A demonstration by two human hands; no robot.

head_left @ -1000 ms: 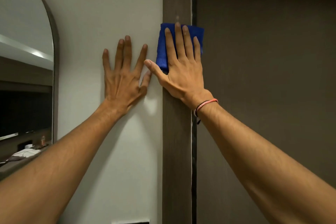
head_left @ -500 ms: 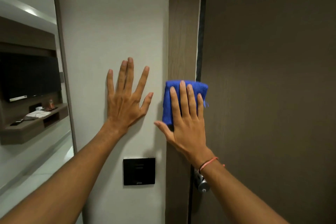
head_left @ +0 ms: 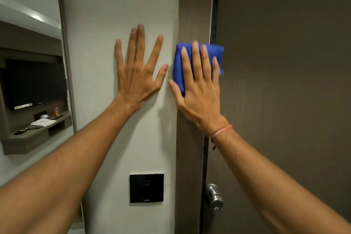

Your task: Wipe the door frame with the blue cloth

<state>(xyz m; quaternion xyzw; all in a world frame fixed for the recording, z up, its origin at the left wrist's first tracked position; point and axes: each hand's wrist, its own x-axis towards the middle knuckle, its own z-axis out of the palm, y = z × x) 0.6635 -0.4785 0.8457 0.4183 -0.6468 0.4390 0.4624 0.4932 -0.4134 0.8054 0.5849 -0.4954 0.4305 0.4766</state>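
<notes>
The blue cloth (head_left: 197,59) sits folded into a thick pad against the brown door frame (head_left: 191,5), pinned there by the right hand (head_left: 199,89). That hand is not clenched: it lies flat with the fingers spread over the cloth, the palm on the frame just below it, so the cloth is pressed rather than gripped. The cloth's right edge laps over the dark gap onto the door (head_left: 284,81), and a loose corner hangs free beside the little finger. The left hand (head_left: 137,74) holds nothing; it rests open, fingers splayed, on the pale wall (head_left: 114,15) just left of the frame, apparently as a brace.

The cloth looks soft, light and limp, likely microfibre, so it should bend around the frame's edges and weigh next to nothing. Its risk is slipping or unfolding: with only flat pressure holding it, a quick stroke could leave it behind or bunch it under the palm. The surest hold is probably across the middle of the pad, fingertips near the leading edge. The frame appears smooth and rigid and should take firm pressure. Below, the metal doorknob (head_left: 214,196) and the black wall switch (head_left: 146,188) flank the lower frame.
</notes>
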